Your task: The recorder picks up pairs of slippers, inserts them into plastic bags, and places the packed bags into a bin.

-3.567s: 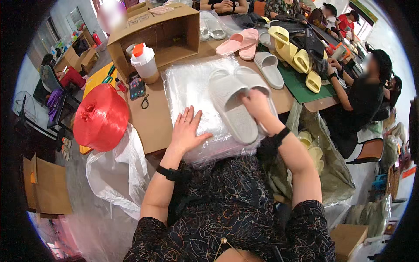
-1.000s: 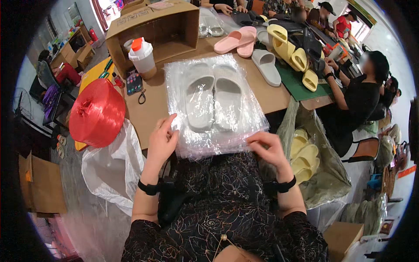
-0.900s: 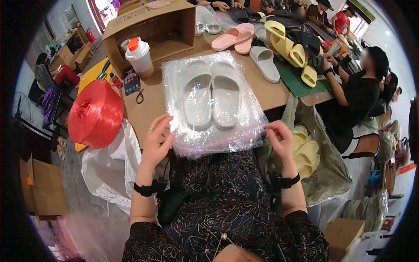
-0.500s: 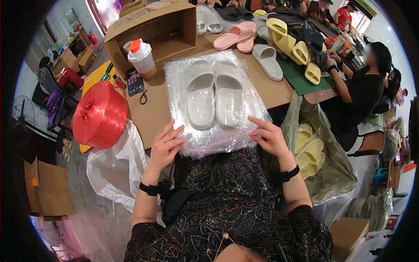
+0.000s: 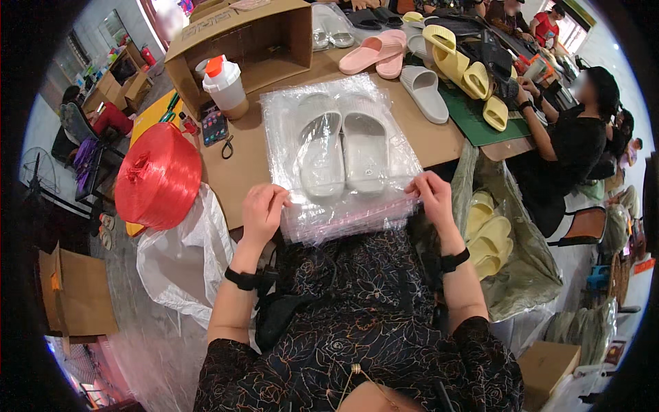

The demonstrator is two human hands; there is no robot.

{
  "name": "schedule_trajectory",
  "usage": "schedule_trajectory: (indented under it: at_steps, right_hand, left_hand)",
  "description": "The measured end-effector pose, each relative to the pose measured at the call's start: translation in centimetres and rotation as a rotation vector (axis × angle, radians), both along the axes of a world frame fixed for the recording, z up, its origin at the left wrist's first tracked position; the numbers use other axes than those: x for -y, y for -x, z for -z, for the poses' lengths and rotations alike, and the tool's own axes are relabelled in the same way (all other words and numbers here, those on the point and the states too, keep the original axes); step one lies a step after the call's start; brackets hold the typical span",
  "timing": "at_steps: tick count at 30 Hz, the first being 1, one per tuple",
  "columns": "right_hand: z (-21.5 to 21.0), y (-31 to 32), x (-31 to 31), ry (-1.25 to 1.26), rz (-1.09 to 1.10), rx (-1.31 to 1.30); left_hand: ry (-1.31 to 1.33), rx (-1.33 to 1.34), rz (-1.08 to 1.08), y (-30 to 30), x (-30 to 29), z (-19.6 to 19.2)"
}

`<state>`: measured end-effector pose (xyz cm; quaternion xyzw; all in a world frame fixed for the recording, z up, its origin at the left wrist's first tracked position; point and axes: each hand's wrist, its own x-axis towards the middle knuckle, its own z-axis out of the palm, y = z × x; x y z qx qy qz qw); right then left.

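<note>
A pair of pale grey slide sandals point(image 5: 321, 165) lies side by side inside a clear plastic bag point(image 5: 283, 127), with the open toes away from me. Pinkish strips run across the near end of the bag, which hangs slightly over the table's front edge. My left hand point(image 5: 264, 211) pinches the bag's left side near that end. On the opposite side, my right hand point(image 5: 434, 196) has its thumb and fingertips closed on the bag's right edge. The film looks lifted a little between my hands, over the heels of the slides.
Left of the bag are a phone point(image 5: 214, 128), a shaker bottle point(image 5: 225, 86), an open cardboard box point(image 5: 274, 65) and a red twine roll point(image 5: 158, 177). Pink slides point(image 5: 372, 53), yellow slides point(image 5: 475, 80) and a grey slide point(image 5: 423, 94) lie behind and right. A co-worker point(image 5: 573, 130) sits at right.
My fingers, spread over the bag's near corners before, have closed on its side edges. The near part of the film has been drawn up over the heels of the slides.
</note>
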<state>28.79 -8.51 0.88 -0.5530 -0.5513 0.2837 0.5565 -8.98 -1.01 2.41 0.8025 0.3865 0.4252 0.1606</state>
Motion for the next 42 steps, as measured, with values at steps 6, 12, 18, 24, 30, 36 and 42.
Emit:
schedule_trajectory:
  at_steps: [6, 12, 18, 24, 30, 36, 42]
  right_hand:
    - [0.4, -0.4, -5.0, 0.114, 0.202, 0.004]
    - [0.3, 1.7, -5.1, 0.195, 0.422, 0.144]
    - [0.8, 1.4, -5.4, 0.105, 0.454, 0.154]
    - [-0.3, 2.1, -4.6, 0.268, 0.405, 0.136]
    - [-3.0, 9.0, -2.8, -0.324, 0.429, 0.771]
    - [1.4, 13.4, -3.9, -0.256, -0.016, 0.883]
    - [2.8, 7.3, -4.0, -0.148, 0.241, 0.894]
  left_hand:
    - [0.334, 0.169, -0.123, -2.5, -2.2, 0.2]
    - [0.516, 0.043, -0.322, -3.6, -1.9, -0.2]
    - [-0.339, -0.210, -0.059, -6.8, 0.3, -2.7]
    - [-0.102, -0.434, -0.005, -7.9, -0.9, 2.2]
    - [-0.124, -0.406, -0.015, -8.3, -0.9, 2.8]
    - [-0.080, -0.444, -0.032, -8.2, -1.1, 3.3]
    - [-0.145, -0.389, -0.045, -8.6, -0.9, 2.9]
